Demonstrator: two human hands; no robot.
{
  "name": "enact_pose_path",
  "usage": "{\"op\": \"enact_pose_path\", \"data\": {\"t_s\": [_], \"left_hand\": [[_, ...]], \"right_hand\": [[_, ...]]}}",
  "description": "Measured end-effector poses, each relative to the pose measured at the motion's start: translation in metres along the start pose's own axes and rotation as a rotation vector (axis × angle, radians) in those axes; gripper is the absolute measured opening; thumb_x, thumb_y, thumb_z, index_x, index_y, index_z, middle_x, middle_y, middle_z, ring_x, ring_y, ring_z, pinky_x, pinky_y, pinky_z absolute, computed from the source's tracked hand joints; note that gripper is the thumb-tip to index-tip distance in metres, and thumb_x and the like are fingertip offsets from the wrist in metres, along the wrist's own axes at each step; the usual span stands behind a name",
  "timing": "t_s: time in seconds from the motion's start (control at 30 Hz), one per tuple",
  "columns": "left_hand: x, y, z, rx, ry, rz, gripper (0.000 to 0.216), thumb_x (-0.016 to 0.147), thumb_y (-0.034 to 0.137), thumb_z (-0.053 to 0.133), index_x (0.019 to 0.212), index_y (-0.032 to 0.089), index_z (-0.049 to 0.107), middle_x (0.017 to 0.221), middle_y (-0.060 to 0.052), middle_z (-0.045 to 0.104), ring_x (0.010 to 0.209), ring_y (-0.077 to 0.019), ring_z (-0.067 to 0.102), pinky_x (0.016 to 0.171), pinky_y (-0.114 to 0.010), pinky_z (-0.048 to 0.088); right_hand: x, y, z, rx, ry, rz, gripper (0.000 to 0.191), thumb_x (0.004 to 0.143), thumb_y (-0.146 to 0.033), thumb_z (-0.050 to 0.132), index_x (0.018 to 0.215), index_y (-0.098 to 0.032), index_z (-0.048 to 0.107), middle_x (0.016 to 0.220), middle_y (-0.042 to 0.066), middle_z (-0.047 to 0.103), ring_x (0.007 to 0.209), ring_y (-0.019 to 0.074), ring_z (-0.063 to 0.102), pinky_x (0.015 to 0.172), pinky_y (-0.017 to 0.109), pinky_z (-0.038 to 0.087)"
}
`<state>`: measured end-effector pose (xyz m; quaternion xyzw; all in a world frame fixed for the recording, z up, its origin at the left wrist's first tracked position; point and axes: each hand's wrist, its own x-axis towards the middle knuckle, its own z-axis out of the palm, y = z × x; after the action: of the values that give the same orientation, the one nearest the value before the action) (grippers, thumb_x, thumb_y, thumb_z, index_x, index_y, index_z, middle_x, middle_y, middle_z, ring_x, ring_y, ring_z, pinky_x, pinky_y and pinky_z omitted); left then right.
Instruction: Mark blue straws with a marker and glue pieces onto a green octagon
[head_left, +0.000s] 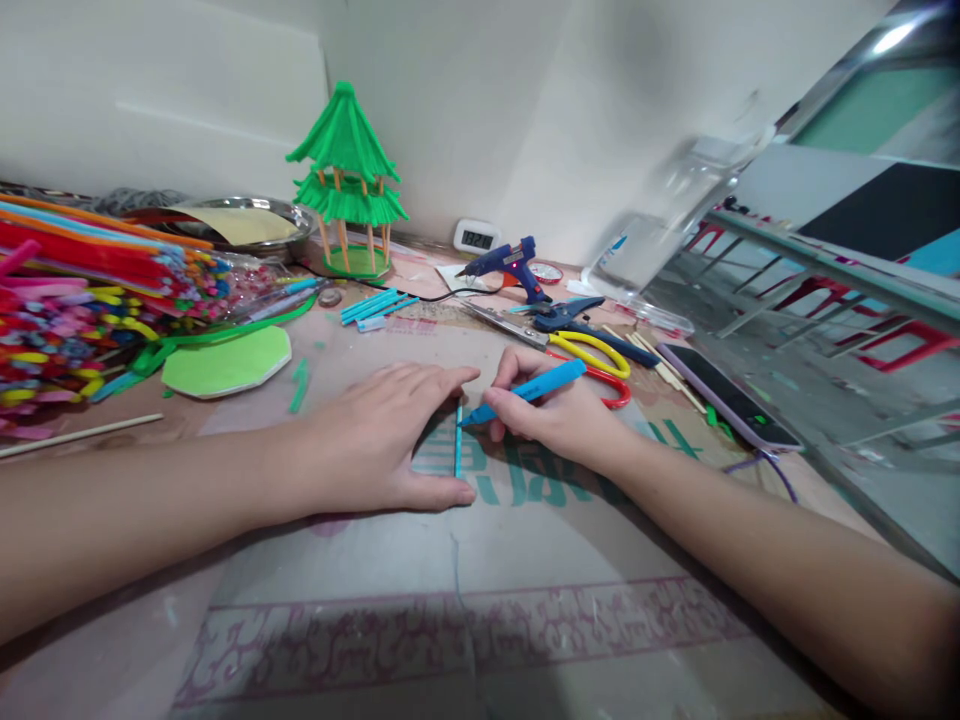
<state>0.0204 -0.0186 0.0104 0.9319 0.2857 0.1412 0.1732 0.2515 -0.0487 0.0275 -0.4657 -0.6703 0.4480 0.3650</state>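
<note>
My left hand [382, 435] rests on the covered table, with a thin blue-coloured stick [458, 445] held upright in the view between its thumb and fingertips. In my right hand [551, 405] is a blue marker pen [536, 388], pinched near its tip. That tip touches or almost touches the stick's side. Behind the hands lie several short blue sticks [375, 306] in a small pile. Scissors [589, 355] with yellow and red handles lie just beyond my right hand.
A green pavilion model [346, 190] stands at the back. Right of it are a timer [477, 236] and a blue glue gun [510, 264]. Pipe cleaners [82, 310] and a green cardboard piece [226, 362] lie left; a phone [727, 395] lies near the right edge.
</note>
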Motion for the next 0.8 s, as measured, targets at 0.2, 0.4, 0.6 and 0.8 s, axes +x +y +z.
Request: {"op": "enact_pose_path", "data": {"t_s": [0.2,0.4,0.6,0.8], "left_hand": [[-0.0003,-0.0021,0.0015,-0.019,0.029,0.031,0.093,0.080,0.070,0.075,0.153,0.020,0.047,0.150,-0.019,0.060,0.136,-0.0405,0.059,0.116,-0.058,0.047],[0.0005,-0.0021,0.0026,-0.049,0.041,0.050,0.090,0.080,0.065,0.078,0.152,0.019,0.048,0.146,-0.019,0.063,0.133,-0.0407,0.060,0.115,-0.060,0.048],[0.0012,-0.0018,0.0016,-0.043,0.032,0.054,0.090,0.080,0.067,0.077,0.151,0.020,0.048,0.148,-0.020,0.061,0.135,-0.0416,0.059,0.116,-0.062,0.047],[0.0013,-0.0018,0.0024,-0.048,0.030,0.036,0.092,0.080,0.066,0.078,0.152,0.018,0.047,0.147,-0.019,0.061,0.134,-0.0422,0.059,0.116,-0.063,0.046]], "right_hand": [[0.0022,-0.0001,0.0002,-0.023,-0.001,0.012,0.039,0.083,-0.046,0.082,0.078,-0.023,0.051,0.058,-0.002,0.069,0.048,0.0111,0.060,0.045,0.021,0.041],[0.0057,0.0026,0.0018,-0.067,0.143,-0.027,0.038,0.084,-0.045,0.083,0.079,-0.024,0.052,0.057,-0.004,0.067,0.042,0.0091,0.049,0.040,0.021,0.036],[0.0052,0.0033,0.0016,-0.046,0.158,0.000,0.036,0.085,-0.045,0.080,0.080,-0.025,0.050,0.056,-0.004,0.066,0.042,0.0096,0.049,0.038,0.021,0.039],[0.0067,0.0038,0.0016,-0.071,0.167,0.034,0.034,0.085,-0.044,0.079,0.081,-0.024,0.050,0.056,-0.004,0.066,0.040,0.0093,0.048,0.037,0.020,0.038]]}}
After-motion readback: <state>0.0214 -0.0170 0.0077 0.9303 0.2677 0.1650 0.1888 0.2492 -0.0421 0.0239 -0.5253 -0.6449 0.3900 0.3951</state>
